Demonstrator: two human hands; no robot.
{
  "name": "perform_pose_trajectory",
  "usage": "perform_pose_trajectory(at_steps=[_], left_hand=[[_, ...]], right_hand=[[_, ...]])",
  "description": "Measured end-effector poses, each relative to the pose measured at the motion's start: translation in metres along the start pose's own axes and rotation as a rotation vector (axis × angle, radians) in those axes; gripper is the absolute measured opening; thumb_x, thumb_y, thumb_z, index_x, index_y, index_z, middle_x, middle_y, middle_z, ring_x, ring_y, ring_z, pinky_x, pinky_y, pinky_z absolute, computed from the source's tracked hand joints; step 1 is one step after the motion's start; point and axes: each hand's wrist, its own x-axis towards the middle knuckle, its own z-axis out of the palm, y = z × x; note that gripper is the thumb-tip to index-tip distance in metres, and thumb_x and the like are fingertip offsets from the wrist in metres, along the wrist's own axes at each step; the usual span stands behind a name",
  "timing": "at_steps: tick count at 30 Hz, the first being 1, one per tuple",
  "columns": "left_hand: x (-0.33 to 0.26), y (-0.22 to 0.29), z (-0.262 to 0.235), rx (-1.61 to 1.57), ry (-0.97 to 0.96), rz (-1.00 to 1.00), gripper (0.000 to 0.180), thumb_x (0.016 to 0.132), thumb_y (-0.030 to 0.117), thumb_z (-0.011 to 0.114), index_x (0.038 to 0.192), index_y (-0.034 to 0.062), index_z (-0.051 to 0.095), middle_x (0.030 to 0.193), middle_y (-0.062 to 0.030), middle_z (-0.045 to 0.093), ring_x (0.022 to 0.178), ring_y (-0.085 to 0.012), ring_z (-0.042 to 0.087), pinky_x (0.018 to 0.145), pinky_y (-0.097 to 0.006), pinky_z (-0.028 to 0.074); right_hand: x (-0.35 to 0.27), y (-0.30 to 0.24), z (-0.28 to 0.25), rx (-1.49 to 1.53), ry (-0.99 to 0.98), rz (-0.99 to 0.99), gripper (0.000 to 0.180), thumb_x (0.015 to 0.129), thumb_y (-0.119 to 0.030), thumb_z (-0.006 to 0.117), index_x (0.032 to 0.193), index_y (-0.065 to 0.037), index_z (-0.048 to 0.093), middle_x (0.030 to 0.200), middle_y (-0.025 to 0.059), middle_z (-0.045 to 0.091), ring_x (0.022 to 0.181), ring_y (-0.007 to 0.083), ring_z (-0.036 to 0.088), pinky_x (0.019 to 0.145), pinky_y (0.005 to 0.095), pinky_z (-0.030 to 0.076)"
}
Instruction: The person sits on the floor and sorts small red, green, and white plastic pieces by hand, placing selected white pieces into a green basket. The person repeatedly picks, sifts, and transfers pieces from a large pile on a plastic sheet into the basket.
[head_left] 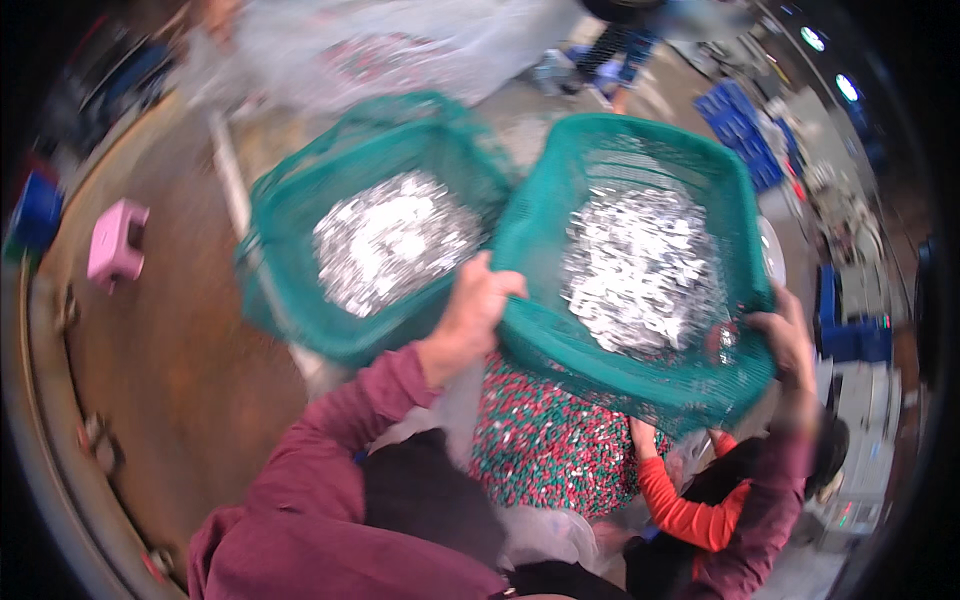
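baskets [640, 260] touching (no gap), floor [170, 340] open — left

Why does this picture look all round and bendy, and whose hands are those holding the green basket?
The picture comes from a small camera worn on a person's head, looking down at their own arms. Its lens sees very wide, so straight edges curve near the rim.

The two arms in dark red sleeves belong to that person. The left hand grips one edge of the green mesh basket, and the right hand grips the opposite edge. Inside lies a heap of small shiny silver pieces.

Beside it sits a second green basket holding another silver pile.

Under the held basket is a pile of red, green and silver bits. The arm in an orange sleeve belongs to somebody else. A pink stool stands on the brown floor.
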Motion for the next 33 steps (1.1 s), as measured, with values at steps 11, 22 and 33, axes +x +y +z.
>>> perform_pose_trajectory(at_steps=[11,22,33], left_hand=[[-0.175,0.024,-0.055,-0.393,0.092,-0.215,0.024,0.072,0.0,0.052,0.096,-0.0006,0.054,0.084,-0.0075,0.055,0.072,-0.0182,0.057,0.063,-0.034,0.049],[-0.159,0.016,-0.072,-0.887,0.042,-0.622,0.03,0.08,0.014,0.054,0.106,-0.0016,0.053,0.101,-0.0153,0.06,0.094,-0.0303,0.059,0.089,-0.047,0.047],[-0.164,0.012,-0.057,-0.098,-0.557,0.048,0.053,0.079,0.008,0.072,0.124,-0.0006,0.046,0.111,-0.0083,0.058,0.101,-0.0142,0.054,0.086,-0.031,0.045]], right_hand=[[-0.019,-0.165,0.049,-0.427,-0.251,0.036,0.069,0.058,0.001,0.06,0.127,0.003,0.052,0.106,0.0118,0.063,0.096,0.0217,0.059,0.084,0.0292,0.047],[0.06,-0.357,0.157,-1.425,-0.196,-0.122,0.059,0.053,-0.004,0.071,0.111,-0.006,0.066,0.098,0.0159,0.069,0.091,0.0294,0.065,0.08,0.0378,0.05],[0.044,-0.41,0.246,-1.489,0.167,-1.143,0.015,0.062,-0.014,0.062,0.075,-0.007,0.063,0.071,0.0167,0.06,0.068,0.0351,0.06,0.059,0.0409,0.047]])
